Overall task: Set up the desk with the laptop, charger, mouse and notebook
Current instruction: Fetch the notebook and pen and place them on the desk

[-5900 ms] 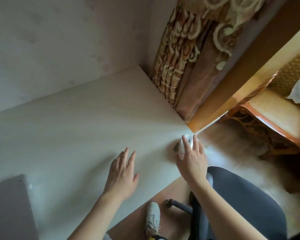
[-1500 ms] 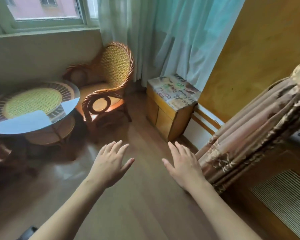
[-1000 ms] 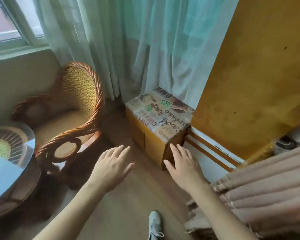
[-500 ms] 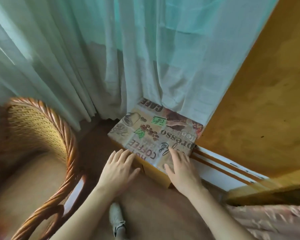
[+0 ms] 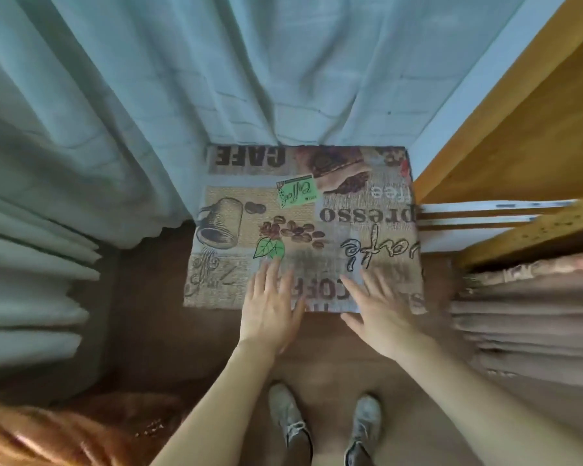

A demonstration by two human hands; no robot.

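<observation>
Looking straight down here. Both hands are stretched out over the near edge of a low box (image 5: 303, 227) whose fabric top is printed with coffee stuff: "CAFE", a cup, beans, a green leaf. The left hand (image 5: 270, 307) is flat, palm down, fingers spread just a little, tips reaching up toward the leaf print. The right hand (image 5: 381, 311) is the same deal, open and flat with fingers fanned, over the near right part of the top. Neither one has hold of anything, and I honestly can't tell whether they're pressing on the fabric or just floating above it.

The box stands on a brown floor (image 5: 148, 314), tucked against a pale teal curtain (image 5: 216, 79) on the far side and left. On the right there's a yellow wall (image 5: 535, 129) with a white skirting strip, and nearer, a folded brownish drape (image 5: 525, 317). Two grey shoes (image 5: 327, 428) show at the near edge, between the forearms. Orange-brown wicker (image 5: 48, 435) peeks in at the near left corner, blurry.

The laptop, charger, mouse and notebook aren't anywhere in view.
</observation>
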